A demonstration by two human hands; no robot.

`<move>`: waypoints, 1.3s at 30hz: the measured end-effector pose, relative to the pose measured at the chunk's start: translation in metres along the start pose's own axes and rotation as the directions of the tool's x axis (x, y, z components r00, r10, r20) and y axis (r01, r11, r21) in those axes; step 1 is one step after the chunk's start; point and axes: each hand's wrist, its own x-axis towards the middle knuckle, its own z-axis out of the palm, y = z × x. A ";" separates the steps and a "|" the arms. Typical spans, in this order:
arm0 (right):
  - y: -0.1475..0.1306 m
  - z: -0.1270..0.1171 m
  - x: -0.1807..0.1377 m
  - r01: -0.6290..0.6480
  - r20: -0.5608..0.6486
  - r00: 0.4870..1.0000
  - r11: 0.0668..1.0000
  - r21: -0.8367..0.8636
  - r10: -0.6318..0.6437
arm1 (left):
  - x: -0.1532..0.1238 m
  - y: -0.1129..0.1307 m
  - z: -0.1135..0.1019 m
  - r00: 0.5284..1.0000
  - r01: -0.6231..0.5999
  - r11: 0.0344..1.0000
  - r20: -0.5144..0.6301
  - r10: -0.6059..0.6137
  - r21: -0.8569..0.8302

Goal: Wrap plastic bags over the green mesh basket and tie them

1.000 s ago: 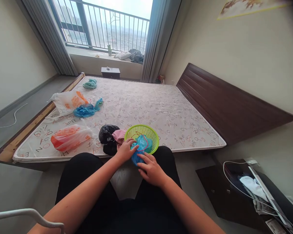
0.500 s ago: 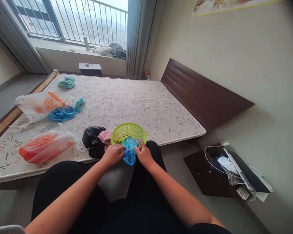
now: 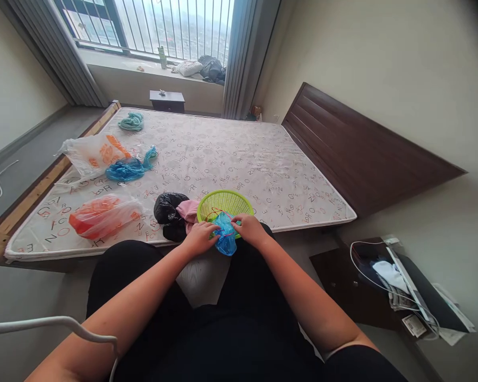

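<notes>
A blue plastic bag (image 3: 225,237) hangs over the near rim of a green plastic basket (image 3: 224,202) at the mattress's front edge. My left hand (image 3: 199,236) pinches the bag's left side with closed fingers. On the bag's right side my right hand (image 3: 249,228) also grips it, fingers curled. A thin red band lies across the bag between the two hands. Just left of the basket sit a pink bag (image 3: 188,209) and a black bag (image 3: 168,211).
Farther left on the patterned mattress (image 3: 231,159) lie an orange bag (image 3: 99,215), a white-and-orange bag (image 3: 92,154), another blue bag (image 3: 129,167) and a teal bundle (image 3: 131,122). A dark headboard (image 3: 362,154) runs along the right wall. A low dark table (image 3: 366,276) with cables stands at the right.
Both hands have closed in on the blue bag at the basket's rim; the right hand rose from below the bag to its upper right side. The view has shifted.
</notes>
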 end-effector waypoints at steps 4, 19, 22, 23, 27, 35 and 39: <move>-0.012 -0.012 0.005 0.044 -0.023 0.999 0.999 0.026 -0.044 | 0.001 -0.001 0.001 1.000 -0.011 1.000 -0.003 0.011 -0.011; -0.085 -0.090 -0.012 0.262 -0.281 0.939 0.113 0.958 0.201 | 0.004 0.002 -0.005 0.967 0.206 0.937 -0.086 -0.239 -0.282; -0.086 -0.077 -0.012 0.103 -0.087 0.950 -0.039 0.994 0.299 | 0.006 0.001 -0.008 0.975 0.186 0.923 -0.052 -0.216 -0.338; -0.086 -0.068 -0.013 0.010 0.004 0.959 -0.046 0.999 0.285 | 0.007 0.001 -0.009 0.978 0.175 0.915 -0.042 -0.204 -0.364; -0.098 -0.032 -0.027 -0.219 0.205 0.975 0.197 0.956 0.088 | 0.010 0.002 -0.008 0.989 0.098 0.895 -0.060 -0.137 -0.436; -0.132 -0.025 -0.071 0.261 0.383 0.801 0.843 0.470 -0.461 | 0.015 0.004 -0.004 0.951 0.225 0.793 -0.051 -0.306 -0.566; -0.135 -0.025 -0.072 0.425 0.424 0.746 0.857 0.291 -0.513 | 0.015 0.012 -0.009 0.950 0.142 0.810 -0.150 -0.273 -0.569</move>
